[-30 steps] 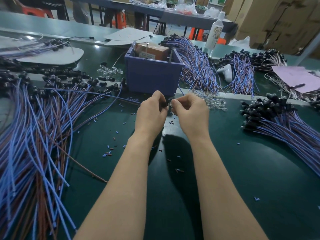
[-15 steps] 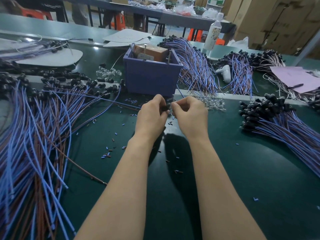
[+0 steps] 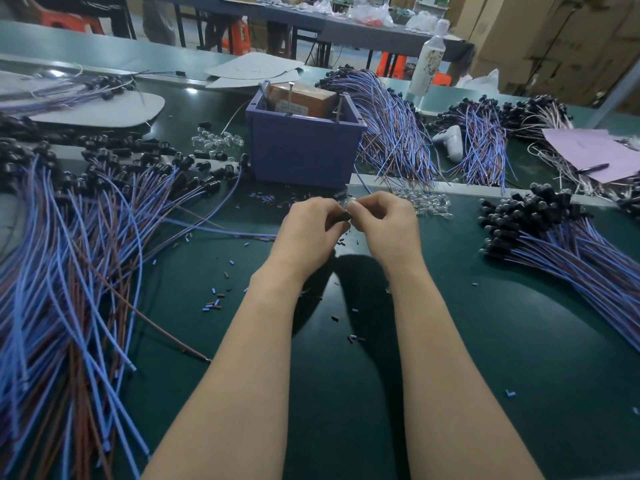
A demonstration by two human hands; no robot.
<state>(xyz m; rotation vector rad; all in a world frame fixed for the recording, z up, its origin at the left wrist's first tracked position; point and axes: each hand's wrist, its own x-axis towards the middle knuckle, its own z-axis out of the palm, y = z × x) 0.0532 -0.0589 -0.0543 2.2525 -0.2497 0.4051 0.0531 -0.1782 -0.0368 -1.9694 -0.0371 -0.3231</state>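
Both hands meet above the green mat point(image 3: 485, 341) in front of a purple bin point(image 3: 301, 150). My left hand point(image 3: 308, 233) pinches a small black holder point(image 3: 343, 216) whose blue and brown wire point(image 3: 221, 232) trails off to the left. My right hand point(image 3: 388, 230) pinches a small clear LED point(image 3: 350, 204) against that holder. Most of both parts is hidden by my fingers. A heap of clear LEDs point(image 3: 426, 202) lies just right of my hands.
Unfinished blue and brown wires point(image 3: 69, 271) with black holders spread over the left. A finished bundle point(image 3: 554, 237) lies at the right, more bundles point(image 3: 391, 133) behind the bin. Cut insulation bits point(image 3: 213, 304) dot the mat. A bottle point(image 3: 429, 60) and pink paper point(image 3: 595, 152) sit farther back.
My hands stay together in the same spot; the fingers have shifted slightly around the small parts. The camera view has tilted a little.
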